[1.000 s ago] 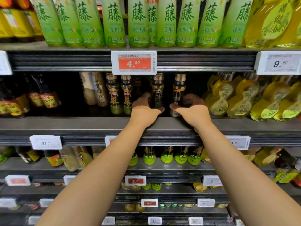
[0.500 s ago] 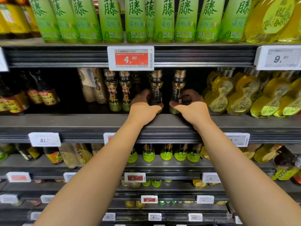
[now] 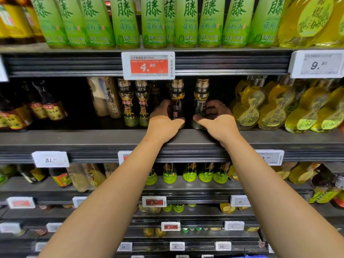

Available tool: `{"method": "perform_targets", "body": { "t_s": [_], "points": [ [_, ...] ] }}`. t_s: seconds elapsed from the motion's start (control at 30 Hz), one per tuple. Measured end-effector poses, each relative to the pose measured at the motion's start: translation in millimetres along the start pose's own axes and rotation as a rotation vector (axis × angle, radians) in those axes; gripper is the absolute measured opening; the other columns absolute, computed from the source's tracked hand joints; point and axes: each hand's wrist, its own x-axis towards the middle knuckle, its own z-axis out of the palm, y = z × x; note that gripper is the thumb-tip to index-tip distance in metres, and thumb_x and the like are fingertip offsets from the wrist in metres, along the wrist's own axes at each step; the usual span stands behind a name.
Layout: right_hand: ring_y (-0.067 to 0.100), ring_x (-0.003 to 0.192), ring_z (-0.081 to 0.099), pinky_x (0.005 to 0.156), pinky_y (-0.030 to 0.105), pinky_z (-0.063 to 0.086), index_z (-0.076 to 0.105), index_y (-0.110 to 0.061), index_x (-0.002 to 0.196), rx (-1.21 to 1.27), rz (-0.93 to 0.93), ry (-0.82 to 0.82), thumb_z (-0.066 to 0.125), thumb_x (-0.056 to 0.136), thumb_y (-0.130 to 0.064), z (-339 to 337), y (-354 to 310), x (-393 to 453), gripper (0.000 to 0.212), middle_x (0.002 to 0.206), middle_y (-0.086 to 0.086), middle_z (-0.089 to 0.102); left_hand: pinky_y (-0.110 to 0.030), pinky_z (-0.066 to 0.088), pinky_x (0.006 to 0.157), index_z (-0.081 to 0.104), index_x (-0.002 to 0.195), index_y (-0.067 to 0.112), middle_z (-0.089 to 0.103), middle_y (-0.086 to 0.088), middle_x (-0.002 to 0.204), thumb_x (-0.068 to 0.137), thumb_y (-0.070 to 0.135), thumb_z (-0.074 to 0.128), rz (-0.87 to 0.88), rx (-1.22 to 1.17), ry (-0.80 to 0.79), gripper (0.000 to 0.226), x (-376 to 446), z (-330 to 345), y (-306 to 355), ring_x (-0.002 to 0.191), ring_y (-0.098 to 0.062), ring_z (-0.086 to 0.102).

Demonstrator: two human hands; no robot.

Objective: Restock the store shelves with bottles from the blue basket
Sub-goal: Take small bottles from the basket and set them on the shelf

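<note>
Dark glass bottles stand on the middle shelf (image 3: 93,138), one in each grip: the left hand (image 3: 163,123) curls round the left bottle (image 3: 177,103), the right hand (image 3: 216,120) round the right bottle (image 3: 201,101), low on the body, probably to seat them upright. Two labelled bottles (image 3: 135,107) crowd just left, yellow bottles (image 3: 260,107) right (little room sideways). The red price tag (image 3: 148,65) overhangs their caps. The basket is out of view.

body: two bare forearms, no sleeves in view | left grip (image 3: 163,121): nothing worn | right grip (image 3: 217,120): thin ring (image 3: 221,105) on one finger
</note>
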Motion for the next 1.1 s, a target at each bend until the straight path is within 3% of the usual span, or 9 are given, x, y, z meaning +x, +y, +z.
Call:
{"method": "perform_targets", "body": {
  "t_s": [0.13,0.2,0.3,0.5,0.6,0.73,0.83,0.97,1.1],
  "points": [
    [0.005,0.088,0.072,0.078,0.032,0.062,0.060,-0.035,0.109,0.049,-0.005,-0.026,0.090,0.072,-0.026,-2,1,0,0.049,0.097,-0.010,0.074,-0.015,0.039,0.061,0.047,0.130,0.023,0.049,0.020,0.085,0.079,0.033,0.078,-0.012,-0.046,0.033,0.060,-2,-2,0,0.074,-0.006,0.052],
    [0.006,0.091,0.072,0.075,0.027,0.060,0.058,-0.039,0.107,0.043,-0.026,-0.039,0.090,0.070,-0.032,-1,-1,0,0.049,0.100,-0.012,0.073,-0.018,0.041,0.066,0.045,0.129,0.024,0.051,0.017,0.089,0.077,0.038,0.080,-0.003,-0.041,0.021,0.065,-3,-2,0,0.081,-0.013,0.053],
    [0.007,0.097,0.067,0.079,0.027,0.058,0.058,-0.038,0.106,-0.029,-0.060,-0.060,0.089,0.063,-0.050,2,-4,-2,0.054,0.106,-0.011,0.069,-0.030,0.050,0.081,0.045,0.128,0.025,0.059,0.004,0.115,0.067,0.051,0.087,0.007,-0.014,-0.004,0.078,-3,-2,2,0.102,-0.019,0.057],
    [0.008,0.095,0.068,0.084,0.038,0.061,0.057,-0.042,0.102,-0.044,-0.064,-0.043,0.089,0.074,-0.037,2,-1,1,0.043,0.103,-0.012,0.070,-0.027,0.046,0.084,0.050,0.127,0.023,0.066,-0.004,0.121,0.076,0.034,0.083,0.026,-0.034,0.016,0.062,-3,0,0,0.110,-0.026,0.063],
    [-0.002,0.087,0.069,0.083,0.033,0.060,0.055,-0.045,0.099,-0.040,-0.063,-0.056,0.087,0.078,-0.030,1,-1,1,0.041,0.099,-0.015,0.069,-0.029,0.049,0.087,0.049,0.132,0.022,0.065,-0.006,0.124,0.078,0.032,0.082,0.000,-0.052,0.014,0.064,-3,-2,1,0.113,-0.028,0.062],
    [0.002,0.096,0.067,0.084,0.029,0.056,0.054,-0.043,0.106,-0.049,-0.067,-0.087,0.083,0.084,-0.026,2,-3,1,0.041,0.101,-0.019,0.068,-0.036,0.053,0.096,0.052,0.135,0.021,0.064,-0.007,0.129,0.080,0.031,0.079,-0.020,-0.036,-0.018,0.062,-4,-3,2,0.116,-0.028,0.061],
    [-0.008,0.094,0.063,0.082,0.021,0.051,0.055,-0.039,0.114,-0.072,-0.078,-0.124,0.079,0.088,-0.024,3,-4,-1,0.039,0.098,-0.026,0.065,-0.038,0.052,0.098,0.050,0.138,0.021,0.061,-0.008,0.135,0.081,0.031,0.076,-0.037,-0.026,-0.042,0.063,-4,-5,2,0.121,-0.030,0.059],
    [-0.005,0.099,0.062,0.098,0.033,0.052,0.056,-0.029,0.130,-0.104,-0.085,-0.178,0.073,0.093,-0.021,3,-7,-2,0.042,0.104,-0.023,0.065,-0.040,0.049,0.102,0.047,0.144,0.020,0.057,-0.010,0.141,0.085,0.029,0.071,-0.042,-0.020,-0.066,0.064,-5,-8,4,0.128,-0.032,0.055],
    [0.013,0.114,0.064,0.103,0.041,0.051,0.051,-0.024,0.139,-0.132,-0.070,-0.198,0.076,0.090,-0.029,3,-12,-5,0.055,0.126,-0.004,0.067,-0.032,0.046,0.101,0.043,0.149,0.016,0.057,-0.011,0.140,0.088,0.031,0.069,0.022,0.074,-0.062,0.068,-15,-11,7,0.129,-0.031,0.053]
  ]
}}
